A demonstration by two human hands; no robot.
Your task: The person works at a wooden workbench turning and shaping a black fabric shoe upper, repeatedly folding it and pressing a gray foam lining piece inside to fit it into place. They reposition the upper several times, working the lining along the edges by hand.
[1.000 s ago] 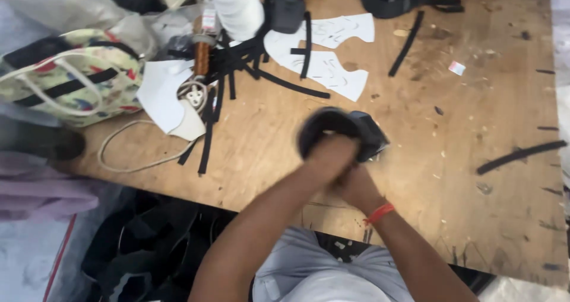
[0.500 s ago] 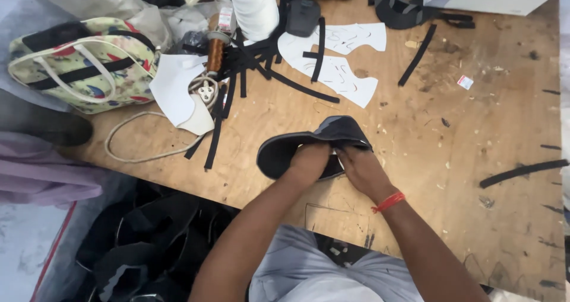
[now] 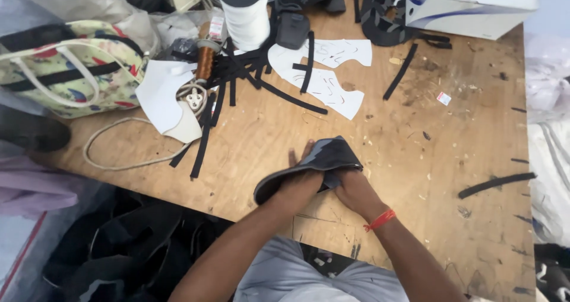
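Black shoe upper (image 3: 323, 159) gripped between both hands, over workbench (image 3: 255, 142).

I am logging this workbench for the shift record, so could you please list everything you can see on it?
wooden table: one, light brown, scuffed, fills the view
dark flat piece: one, black-grey, near front edge, under both hands
black strips: many, heaped upper left; single ones lie at centre and right
white cut patterns: several, upper centre and left
white thread cone: one, top centre
copper spool: one, beside the strips
floral bag: one, green-patterned, far left
white cord: one, looped at left edge
white box: one, top right
left hand: on the dark piece
right hand: gripping its folded edge; red band on wrist
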